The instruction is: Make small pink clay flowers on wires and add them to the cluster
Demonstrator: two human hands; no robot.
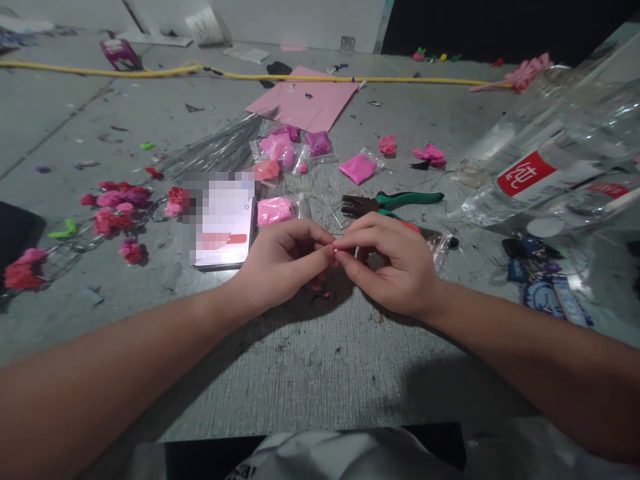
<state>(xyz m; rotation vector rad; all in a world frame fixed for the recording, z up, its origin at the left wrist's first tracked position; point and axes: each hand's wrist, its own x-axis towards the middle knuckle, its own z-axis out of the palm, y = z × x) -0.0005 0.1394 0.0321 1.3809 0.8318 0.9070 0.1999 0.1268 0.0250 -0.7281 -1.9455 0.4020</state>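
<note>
My left hand and right hand meet at frame centre, fingertips pinched on a small pink piece between them. Pliers lie just above the right hand; a phone lies left of centre.

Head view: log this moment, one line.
left hand: pinching small pink lump (material unclear); right hand: pinching same lump; beyond right: green-handled dark metal pliers; beside left: rectangular white-screened phone

A red label on a bottle apparently reads 纯.
</note>
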